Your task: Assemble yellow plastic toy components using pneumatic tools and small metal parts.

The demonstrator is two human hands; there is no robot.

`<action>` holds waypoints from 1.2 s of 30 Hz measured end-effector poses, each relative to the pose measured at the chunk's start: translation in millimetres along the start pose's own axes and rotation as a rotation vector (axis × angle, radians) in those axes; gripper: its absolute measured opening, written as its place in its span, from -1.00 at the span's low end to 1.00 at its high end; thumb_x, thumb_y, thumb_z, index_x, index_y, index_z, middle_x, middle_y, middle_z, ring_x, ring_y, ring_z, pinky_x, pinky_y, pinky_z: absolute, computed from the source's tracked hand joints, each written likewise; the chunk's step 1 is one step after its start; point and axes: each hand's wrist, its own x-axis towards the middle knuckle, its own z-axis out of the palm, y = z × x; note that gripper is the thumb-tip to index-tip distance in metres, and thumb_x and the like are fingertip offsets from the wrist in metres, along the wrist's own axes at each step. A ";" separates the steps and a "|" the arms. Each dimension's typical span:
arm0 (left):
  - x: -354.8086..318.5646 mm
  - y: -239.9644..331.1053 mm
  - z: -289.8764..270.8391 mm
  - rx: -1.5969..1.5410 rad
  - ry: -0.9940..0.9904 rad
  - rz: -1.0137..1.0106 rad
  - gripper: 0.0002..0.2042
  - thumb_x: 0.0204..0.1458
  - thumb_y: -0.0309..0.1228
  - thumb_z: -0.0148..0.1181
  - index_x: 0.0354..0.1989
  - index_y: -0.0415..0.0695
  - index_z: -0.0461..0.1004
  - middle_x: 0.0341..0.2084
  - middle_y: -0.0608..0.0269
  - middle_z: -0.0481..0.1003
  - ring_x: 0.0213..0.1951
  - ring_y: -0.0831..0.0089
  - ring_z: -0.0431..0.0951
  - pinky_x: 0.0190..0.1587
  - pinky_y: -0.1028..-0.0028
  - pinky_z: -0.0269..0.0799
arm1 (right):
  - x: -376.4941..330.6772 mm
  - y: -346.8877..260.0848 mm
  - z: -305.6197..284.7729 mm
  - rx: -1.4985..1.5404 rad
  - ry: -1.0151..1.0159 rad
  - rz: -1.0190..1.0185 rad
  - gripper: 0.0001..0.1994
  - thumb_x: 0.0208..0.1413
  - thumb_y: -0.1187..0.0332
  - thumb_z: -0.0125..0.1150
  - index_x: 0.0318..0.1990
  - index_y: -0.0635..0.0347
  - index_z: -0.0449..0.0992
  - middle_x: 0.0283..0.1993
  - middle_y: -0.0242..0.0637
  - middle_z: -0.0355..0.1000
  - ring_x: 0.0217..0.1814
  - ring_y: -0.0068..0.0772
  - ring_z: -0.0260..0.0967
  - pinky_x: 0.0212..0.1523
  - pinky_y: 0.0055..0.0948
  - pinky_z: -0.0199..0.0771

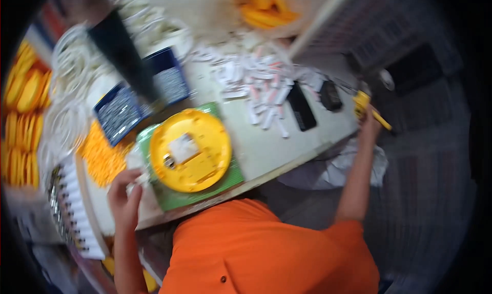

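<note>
On a green mat [237,177] at the table's front edge lies a round yellow plastic housing [218,140], its inner side up. A pale square piece [183,148] and a small round metal part [168,161] sit inside it. Left of the housing, my left hand [124,194] hovers by the mat's edge, thumb and curled fingers apart, with nothing visible between them. My right hand [369,126] is stretched far out to the right, beyond the table's corner. Its fingers are closed around a yellow handheld tool [362,100], too blurred to name more exactly.
Two blue bins [117,114] of small metal parts stand behind the housing, with a dark post-like shape [123,53] above them. Orange pieces [105,158] are heaped at left, near coiled white cords [69,109]. White strips [264,81] and a black phone-like slab [301,107] lie right.
</note>
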 end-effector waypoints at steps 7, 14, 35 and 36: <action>12.9 34.2 52.3 0.086 -0.153 0.047 -0.92 0.07 -0.52 0.33 -0.28 -0.16 0.57 -0.39 0.26 0.59 -0.29 0.42 0.60 -0.05 0.38 0.45 | -80.4 -62.5 -8.9 -0.168 0.078 -0.412 -0.76 0.32 0.34 0.19 0.03 0.27 0.46 -0.25 -0.26 0.49 -0.32 -0.54 0.41 -0.30 -0.54 0.47; -4.5 20.5 61.6 0.661 -0.300 0.538 -0.87 0.01 -0.39 0.36 -0.30 -0.01 0.53 -0.35 0.39 0.54 -0.19 0.36 0.57 0.21 0.09 0.22 | -245.5 -78.7 84.8 0.163 -0.697 -0.425 -0.62 0.19 0.37 0.15 0.15 0.24 0.36 -0.35 -0.41 0.29 -0.48 -0.65 0.25 -0.47 -0.63 0.34; -13.2 9.6 71.6 0.762 0.183 0.292 -0.89 -0.04 -0.45 0.34 -0.34 -0.01 0.56 -0.33 0.38 0.51 -0.16 0.34 0.51 0.26 0.05 0.07 | -317.3 -81.4 117.4 0.177 -1.100 -0.437 -0.64 0.07 0.50 0.36 -0.01 0.31 0.38 -0.37 -0.28 0.45 -0.48 -0.53 0.34 -0.43 -0.52 0.41; -12.8 8.8 72.8 0.759 0.186 0.288 -0.89 -0.04 -0.45 0.34 -0.34 -0.01 0.56 -0.33 0.38 0.51 -0.16 0.34 0.51 0.26 0.05 0.07 | -316.4 -86.3 124.1 0.161 -1.159 -0.587 -0.62 0.04 0.49 0.37 -0.01 0.31 0.38 -0.39 -0.24 0.46 -0.51 -0.45 0.36 -0.46 -0.48 0.41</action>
